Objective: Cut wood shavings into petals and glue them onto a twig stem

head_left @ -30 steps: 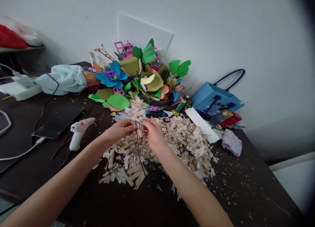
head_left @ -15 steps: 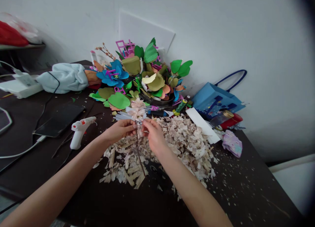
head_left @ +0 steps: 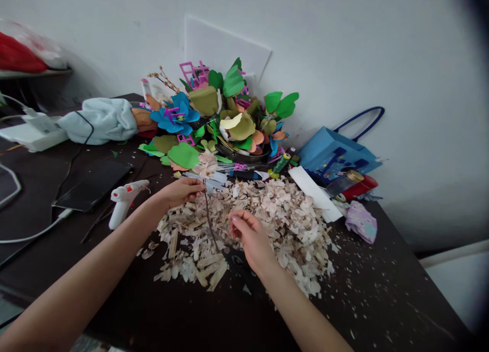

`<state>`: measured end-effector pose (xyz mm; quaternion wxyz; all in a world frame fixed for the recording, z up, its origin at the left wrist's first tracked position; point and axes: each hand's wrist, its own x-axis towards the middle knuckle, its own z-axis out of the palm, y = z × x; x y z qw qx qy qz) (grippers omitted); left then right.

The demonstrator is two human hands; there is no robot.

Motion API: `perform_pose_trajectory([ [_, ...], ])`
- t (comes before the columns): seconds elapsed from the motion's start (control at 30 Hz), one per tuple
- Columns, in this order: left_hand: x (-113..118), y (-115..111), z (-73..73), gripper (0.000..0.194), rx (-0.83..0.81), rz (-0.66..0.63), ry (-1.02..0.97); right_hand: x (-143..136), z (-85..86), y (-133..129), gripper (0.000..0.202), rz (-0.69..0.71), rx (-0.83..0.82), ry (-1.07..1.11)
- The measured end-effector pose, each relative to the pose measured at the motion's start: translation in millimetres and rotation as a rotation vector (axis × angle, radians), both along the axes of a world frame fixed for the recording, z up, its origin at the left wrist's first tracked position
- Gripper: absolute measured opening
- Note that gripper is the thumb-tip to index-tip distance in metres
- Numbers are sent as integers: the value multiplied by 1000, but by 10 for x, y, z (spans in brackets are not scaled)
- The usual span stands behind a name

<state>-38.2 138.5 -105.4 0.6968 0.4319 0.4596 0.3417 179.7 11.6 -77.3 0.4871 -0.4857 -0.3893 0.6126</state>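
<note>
My left hand (head_left: 187,190) is closed, pinching a thin brown twig (head_left: 208,217) just below the pale pink flower (head_left: 206,164) at its top. The twig slants down over a heap of dry, cream-coloured petal scraps (head_left: 282,209). To the right of the twig and apart from it, my right hand (head_left: 250,237) hovers over the heap with loosely bent fingers. Nothing shows in it. Black scissors (head_left: 239,265) lie just below my right hand, partly hidden by it. Behind the flower are translucent glue sticks (head_left: 217,180).
A white glue gun (head_left: 124,201) and a black phone (head_left: 93,186) on a cable lie to the left. Colourful felt flowers and leaves (head_left: 240,125) stand at the back. On the right are a blue bag (head_left: 328,151), a white strip (head_left: 315,194) and a purple cloth (head_left: 361,222).
My right hand has let go of the flower stem and moved down and right. My left hand, still holding the twig, has shifted slightly left.
</note>
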Motion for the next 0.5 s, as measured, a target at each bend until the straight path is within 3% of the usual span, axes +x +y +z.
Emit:
perform_pose_trajectory([
  [0.5, -26, 240, -107, 18, 63, 64, 41, -3, -154, -126, 23, 66, -8, 4],
])
